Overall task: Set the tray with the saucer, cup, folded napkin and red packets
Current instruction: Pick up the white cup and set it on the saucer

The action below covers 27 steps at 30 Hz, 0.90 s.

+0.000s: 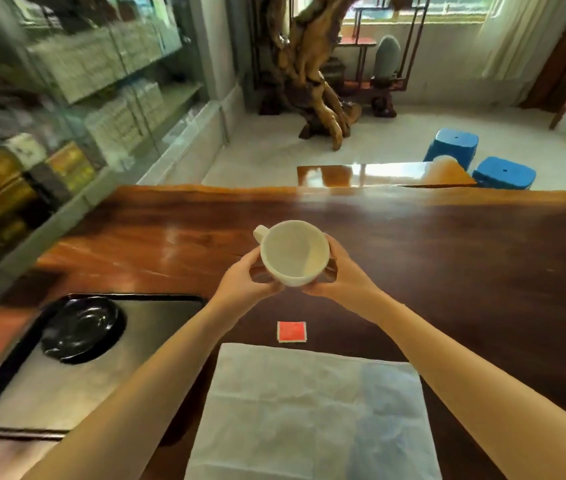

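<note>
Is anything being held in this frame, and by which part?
The white cup is held by both hands. The left hand and right hand clasp its lower sides, and its handle is untouched.

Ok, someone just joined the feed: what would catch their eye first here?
The white cup, held between the left hand and right hand above the middle of the wooden table. Next, the black saucer on the tray at the left, and the pale napkin lying near the camera with one red packet just beyond it.
</note>
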Available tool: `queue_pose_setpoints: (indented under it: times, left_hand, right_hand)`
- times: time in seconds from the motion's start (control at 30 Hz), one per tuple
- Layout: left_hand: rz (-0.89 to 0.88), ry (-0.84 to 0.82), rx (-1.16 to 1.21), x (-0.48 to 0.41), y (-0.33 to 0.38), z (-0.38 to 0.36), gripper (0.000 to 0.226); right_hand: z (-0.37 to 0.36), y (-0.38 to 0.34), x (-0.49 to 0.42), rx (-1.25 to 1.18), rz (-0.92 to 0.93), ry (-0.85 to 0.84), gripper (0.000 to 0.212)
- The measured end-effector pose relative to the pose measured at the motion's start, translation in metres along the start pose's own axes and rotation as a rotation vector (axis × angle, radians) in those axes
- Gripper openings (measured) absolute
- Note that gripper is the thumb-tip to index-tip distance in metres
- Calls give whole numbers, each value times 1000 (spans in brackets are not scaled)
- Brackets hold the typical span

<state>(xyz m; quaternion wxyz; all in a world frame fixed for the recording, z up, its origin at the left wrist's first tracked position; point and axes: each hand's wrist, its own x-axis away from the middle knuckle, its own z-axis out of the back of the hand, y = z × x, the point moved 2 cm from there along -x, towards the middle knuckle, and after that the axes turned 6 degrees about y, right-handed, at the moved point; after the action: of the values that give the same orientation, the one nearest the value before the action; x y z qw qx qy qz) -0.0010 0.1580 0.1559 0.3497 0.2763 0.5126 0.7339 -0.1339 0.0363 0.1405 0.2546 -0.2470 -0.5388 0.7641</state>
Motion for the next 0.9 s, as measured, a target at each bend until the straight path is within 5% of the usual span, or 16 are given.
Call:
queue_pose_setpoints:
  times: [0.53, 0.9]
  left_hand:
    - [202, 408, 36, 43, -177, 263, 60]
    - [314, 432, 38, 20, -291, 347, 56]
  right_hand:
    - [-337, 4, -79, -104, -134, -396, 79]
    - [-476, 49, -120, -91, -142, -474, 78]
